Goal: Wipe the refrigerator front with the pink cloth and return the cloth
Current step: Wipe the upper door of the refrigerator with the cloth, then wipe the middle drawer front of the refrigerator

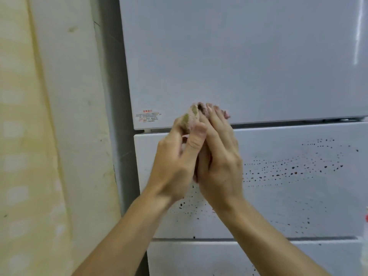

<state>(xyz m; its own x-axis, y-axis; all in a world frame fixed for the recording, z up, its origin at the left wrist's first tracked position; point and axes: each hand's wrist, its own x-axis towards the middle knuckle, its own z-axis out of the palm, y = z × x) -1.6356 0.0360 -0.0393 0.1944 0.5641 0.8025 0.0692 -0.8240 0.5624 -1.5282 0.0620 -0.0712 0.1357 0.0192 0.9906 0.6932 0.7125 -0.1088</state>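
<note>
The white refrigerator front (249, 62) fills the view, with an upper door and two drawer panels below it. Dark brown specks dot the middle drawer panel (298, 176). Both hands are raised together in front of the seam between door and drawer. My left hand (175, 162) and my right hand (219, 156) hold a bunched pink cloth (192, 116) between them. Only the cloth's top shows above the fingers, with greenish marks on it; the remainder is hidden inside the hands.
A small red and white label (148, 116) sits at the upper door's lower left corner. A yellowed wall (49, 136) stands left of the refrigerator. The lower drawer panel (219, 257) carries a few specks. A pale object with a red spot (366, 218) pokes in at the right edge.
</note>
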